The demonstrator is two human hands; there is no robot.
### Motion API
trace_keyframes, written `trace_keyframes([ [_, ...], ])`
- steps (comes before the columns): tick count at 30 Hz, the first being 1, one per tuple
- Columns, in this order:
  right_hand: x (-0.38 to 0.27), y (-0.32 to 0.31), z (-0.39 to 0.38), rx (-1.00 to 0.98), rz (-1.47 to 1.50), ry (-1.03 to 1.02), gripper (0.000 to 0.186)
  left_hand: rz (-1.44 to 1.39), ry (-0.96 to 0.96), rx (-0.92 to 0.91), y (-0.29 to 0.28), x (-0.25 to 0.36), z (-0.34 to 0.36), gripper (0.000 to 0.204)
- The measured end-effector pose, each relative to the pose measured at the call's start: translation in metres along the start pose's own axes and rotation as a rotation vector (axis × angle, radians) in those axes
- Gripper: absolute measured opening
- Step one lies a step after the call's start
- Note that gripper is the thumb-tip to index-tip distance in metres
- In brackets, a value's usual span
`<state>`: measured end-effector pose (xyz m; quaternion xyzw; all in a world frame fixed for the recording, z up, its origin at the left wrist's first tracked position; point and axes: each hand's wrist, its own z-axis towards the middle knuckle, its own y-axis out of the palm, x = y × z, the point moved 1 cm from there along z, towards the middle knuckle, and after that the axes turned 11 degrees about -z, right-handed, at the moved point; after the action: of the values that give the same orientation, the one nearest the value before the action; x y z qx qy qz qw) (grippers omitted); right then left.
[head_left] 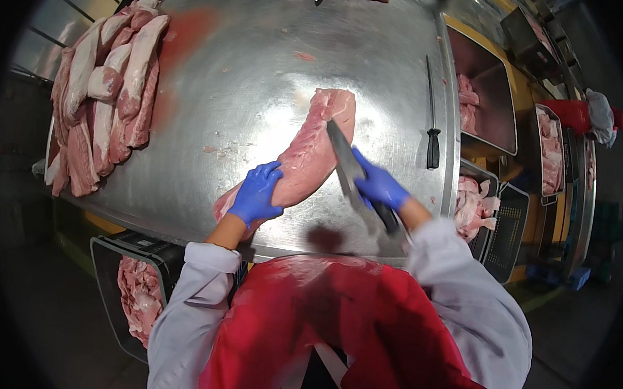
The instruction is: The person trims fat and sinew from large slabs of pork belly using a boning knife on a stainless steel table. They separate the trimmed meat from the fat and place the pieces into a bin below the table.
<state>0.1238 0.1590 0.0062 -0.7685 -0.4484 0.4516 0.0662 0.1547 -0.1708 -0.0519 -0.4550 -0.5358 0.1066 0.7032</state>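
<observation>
A long pink pork loin point(306, 156) lies slantwise on the steel table point(254, 67), its far end up and to the right. My left hand point(257, 194), in a blue glove, presses on the loin's near end with its fingers bent over the meat. In my gloved right hand point(380, 185) is a knife point(346, 156) with a broad grey blade and a dark handle. The blade's tip reaches over the right side of the loin toward its far end. The near part of the blade is blurred, and my hand partly hides the handle.
Stacked meat strips point(108, 81) cover the table's left end. A sharpening steel point(433, 123) lies near the right edge. Beyond that edge stand a metal bin point(494, 70) and a crate point(508, 224). A tub point(106, 283) of trimmings sits below left. Another person point(582, 117) is far right.
</observation>
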Motion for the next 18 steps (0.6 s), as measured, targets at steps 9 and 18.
trace_keyframes([
  [9,0.069,-0.033,-0.123,0.357,0.548,0.084,0.08,-0.101,-0.217,0.196,0.031,0.05,0.205,0.044],
  [18,0.071,0.007,-0.029,0.462,0.804,0.074,0.081,0.053,-0.562,0.005,0.029,-0.008,0.29,0.039],
])
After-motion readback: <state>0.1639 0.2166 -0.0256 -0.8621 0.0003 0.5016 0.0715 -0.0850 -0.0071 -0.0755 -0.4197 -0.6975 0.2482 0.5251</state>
